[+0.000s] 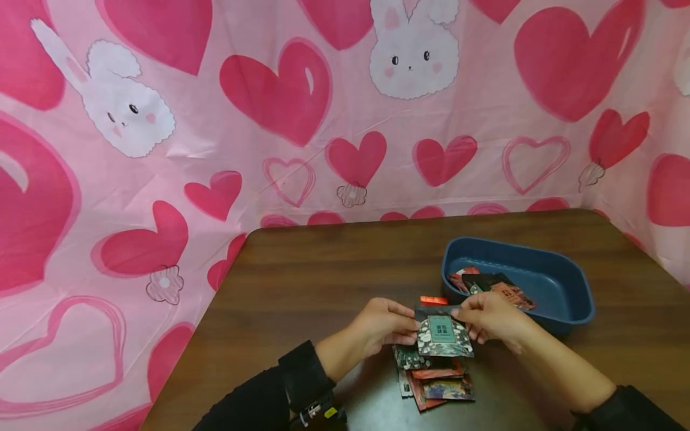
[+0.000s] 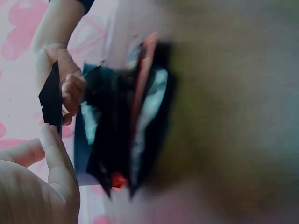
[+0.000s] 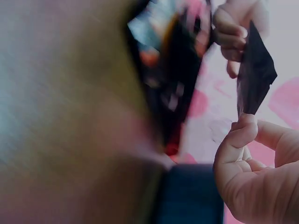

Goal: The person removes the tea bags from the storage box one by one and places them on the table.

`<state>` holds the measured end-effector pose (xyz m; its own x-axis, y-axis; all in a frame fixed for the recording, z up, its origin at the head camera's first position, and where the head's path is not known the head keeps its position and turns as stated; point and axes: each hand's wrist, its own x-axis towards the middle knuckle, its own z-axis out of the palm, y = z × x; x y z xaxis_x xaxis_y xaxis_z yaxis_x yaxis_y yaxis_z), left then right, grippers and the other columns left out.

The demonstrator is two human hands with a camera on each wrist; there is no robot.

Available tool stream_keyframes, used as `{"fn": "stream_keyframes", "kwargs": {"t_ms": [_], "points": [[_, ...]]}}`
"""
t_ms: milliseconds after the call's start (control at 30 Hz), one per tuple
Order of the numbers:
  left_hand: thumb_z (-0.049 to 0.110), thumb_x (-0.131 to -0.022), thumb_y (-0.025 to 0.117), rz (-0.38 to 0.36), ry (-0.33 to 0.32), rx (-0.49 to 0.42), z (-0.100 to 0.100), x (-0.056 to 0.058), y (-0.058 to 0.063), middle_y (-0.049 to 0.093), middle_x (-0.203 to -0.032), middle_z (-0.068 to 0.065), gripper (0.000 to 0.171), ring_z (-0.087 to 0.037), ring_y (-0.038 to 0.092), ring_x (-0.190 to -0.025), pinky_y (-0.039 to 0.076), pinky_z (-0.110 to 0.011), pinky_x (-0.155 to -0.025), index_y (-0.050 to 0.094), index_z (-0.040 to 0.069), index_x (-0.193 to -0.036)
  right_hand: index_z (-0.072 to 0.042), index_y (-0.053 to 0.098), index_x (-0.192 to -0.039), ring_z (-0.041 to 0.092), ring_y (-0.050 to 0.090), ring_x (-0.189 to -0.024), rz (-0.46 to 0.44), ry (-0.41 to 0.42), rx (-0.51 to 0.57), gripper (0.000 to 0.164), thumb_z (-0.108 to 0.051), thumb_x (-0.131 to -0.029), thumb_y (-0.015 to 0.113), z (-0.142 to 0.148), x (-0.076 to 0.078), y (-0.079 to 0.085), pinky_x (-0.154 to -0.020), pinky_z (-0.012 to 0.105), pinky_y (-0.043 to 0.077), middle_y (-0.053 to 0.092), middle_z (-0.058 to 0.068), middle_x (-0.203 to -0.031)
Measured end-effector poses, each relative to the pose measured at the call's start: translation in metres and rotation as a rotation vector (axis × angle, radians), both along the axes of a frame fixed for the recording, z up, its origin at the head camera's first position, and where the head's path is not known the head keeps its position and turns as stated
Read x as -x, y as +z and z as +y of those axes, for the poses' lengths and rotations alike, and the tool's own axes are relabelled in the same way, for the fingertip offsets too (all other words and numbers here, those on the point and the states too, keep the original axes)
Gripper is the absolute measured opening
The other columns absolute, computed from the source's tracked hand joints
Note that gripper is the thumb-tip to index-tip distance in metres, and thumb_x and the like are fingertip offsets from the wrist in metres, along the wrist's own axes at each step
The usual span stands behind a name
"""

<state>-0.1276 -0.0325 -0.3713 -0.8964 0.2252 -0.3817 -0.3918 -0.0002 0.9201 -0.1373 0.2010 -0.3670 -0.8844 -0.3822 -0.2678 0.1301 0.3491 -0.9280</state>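
Both hands hold one small flat packet [image 1: 443, 333], dark with a pale floral pattern and a green label, over a pile of similar packets. At its left edge the left hand [image 1: 384, 326] pinches it between thumb and fingers. My right hand [image 1: 493, 317] pinches its upper right corner. In both wrist views the packet appears edge-on as a dark sheet between the hands. Beneath it, the pile of packets [image 1: 448, 389] lies on the table in red, dark and multicoloured prints, partly hidden by the held one. A red packet end [image 1: 433, 300] shows just behind.
A blue plastic basin [image 1: 560, 287] stands behind the right hand, with several packets [image 1: 512, 293] at its left end. The brown wooden table [image 1: 323, 263] ends at a pink cloth backdrop [image 1: 302, 173] with hearts and rabbits.
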Motion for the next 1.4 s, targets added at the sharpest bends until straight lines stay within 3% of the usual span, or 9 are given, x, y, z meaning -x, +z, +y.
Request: {"fn": "stream_keyframes", "kwargs": {"t_ms": [167,433,633,800,933,1033,1167,1267,1400], "points": [[-0.01,-0.082,0.07,-0.021,-0.021,0.052,-0.01,-0.011,-0.012,0.071,-0.08,-0.015,0.013,-0.014,0.064,-0.056,0.06,-0.031,-0.059,0.067,-0.005,-0.094,0.0,0.064,-0.084,0.012,0.054,-0.052,-0.002,0.03,-0.036,0.022,-0.018,-0.095,0.064,-0.011,-0.008,-0.015,-0.049,0.025,0.052,0.057,0.003,-0.062],[-0.013,-0.08,0.071,0.001,0.024,0.071,-0.015,-0.012,-0.026,0.07,-0.076,-0.017,0.018,-0.015,0.064,-0.053,0.058,-0.028,-0.054,0.058,-0.002,-0.085,0.002,0.065,-0.082,0.012,0.053,-0.048,0.045,-0.016,-0.1,0.023,-0.019,-0.092,0.067,-0.016,-0.015,-0.02,-0.046,0.027,0.052,0.058,0.003,-0.06],[-0.009,-0.08,0.074,0.034,0.021,0.101,-0.017,-0.007,-0.026,0.069,-0.071,-0.013,0.02,-0.012,0.062,-0.05,0.055,-0.022,-0.048,0.056,0.001,-0.084,0.002,0.064,-0.083,0.015,0.055,-0.051,0.085,0.0,-0.131,0.021,-0.017,-0.092,0.066,-0.008,-0.019,-0.016,-0.047,0.031,0.053,0.06,0.005,-0.063],[0.004,-0.081,0.078,0.17,-0.013,0.241,-0.017,0.001,-0.014,0.062,-0.061,-0.003,0.016,-0.01,0.055,-0.05,0.042,-0.019,-0.043,0.062,0.005,-0.077,0.002,0.065,-0.086,0.019,0.057,-0.052,0.18,0.037,-0.171,0.02,-0.016,-0.093,0.065,0.008,-0.016,0.003,-0.046,0.033,0.052,0.061,0.006,-0.065],[0.009,-0.085,0.074,0.233,-0.038,0.27,-0.003,0.02,0.003,0.065,-0.067,-0.008,0.009,-0.012,0.055,-0.055,0.044,-0.023,-0.048,0.071,0.002,-0.082,0.005,0.065,-0.092,0.02,0.057,-0.056,0.223,-0.014,-0.228,0.023,-0.018,-0.096,0.062,0.038,0.005,0.028,-0.046,0.032,0.051,0.062,0.007,-0.068],[0.007,-0.091,0.068,0.187,-0.078,0.178,0.022,0.04,0.019,0.069,-0.078,-0.016,0.014,-0.012,0.058,-0.058,0.053,-0.025,-0.056,0.072,-0.006,-0.094,0.009,0.062,-0.1,0.019,0.058,-0.062,0.174,-0.055,-0.281,0.028,-0.018,-0.1,0.055,0.065,0.034,0.042,-0.054,0.033,0.054,0.061,0.007,-0.074],[0.003,-0.094,0.062,0.06,-0.105,0.039,0.063,0.067,0.037,0.07,-0.095,-0.025,0.022,-0.019,0.066,-0.066,0.06,-0.031,-0.071,0.065,-0.014,-0.108,0.015,0.056,-0.106,0.017,0.057,-0.067,0.065,-0.028,-0.366,0.032,-0.016,-0.101,0.05,0.092,0.076,0.049,-0.063,0.035,0.058,0.056,0.005,-0.077],[0.004,-0.096,0.059,-0.015,-0.107,0.001,0.093,0.083,0.04,0.066,-0.107,-0.029,0.025,-0.032,0.07,-0.088,0.057,-0.039,-0.083,0.062,-0.015,-0.112,0.012,0.054,-0.099,0.017,0.055,-0.067,-0.038,0.002,-0.445,0.03,-0.018,-0.099,0.052,0.1,0.097,0.047,-0.065,0.036,0.058,0.053,0.005,-0.076],[0.003,-0.096,0.057,-0.074,-0.099,0.033,0.125,0.092,0.035,0.06,-0.113,-0.035,0.03,-0.046,0.062,-0.106,0.053,-0.049,-0.09,0.056,-0.015,-0.121,0.014,0.047,-0.103,0.026,0.057,-0.073,-0.156,0.0,-0.542,0.037,-0.022,-0.097,0.053,0.098,0.105,0.038,-0.07,0.041,0.056,0.054,0.018,-0.085]]}}
